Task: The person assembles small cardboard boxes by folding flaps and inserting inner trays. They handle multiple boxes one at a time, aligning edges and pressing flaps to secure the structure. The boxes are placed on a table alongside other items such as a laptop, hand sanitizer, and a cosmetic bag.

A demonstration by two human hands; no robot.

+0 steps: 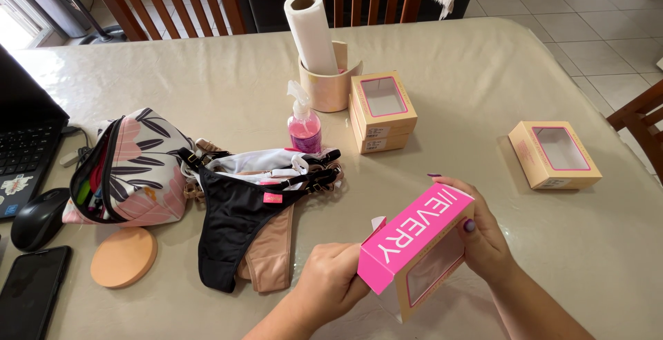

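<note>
Near the table's front edge, the left hand (pixel 330 279) pinched one end of the bright pink cardboard window box (pixel 414 247) while the right hand (pixel 483 240) gripped the other; squaring the box probably wanted even pressure along its folds.

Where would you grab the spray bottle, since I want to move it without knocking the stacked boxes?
Grip the spray bottle around its round pink body, below the white trigger head. Come from the front left, the underwear side: it stands upright, the stacked boxes sit close on its right and the paper-towel holder just behind. Its nozzle juts left, so stay under it.
</note>
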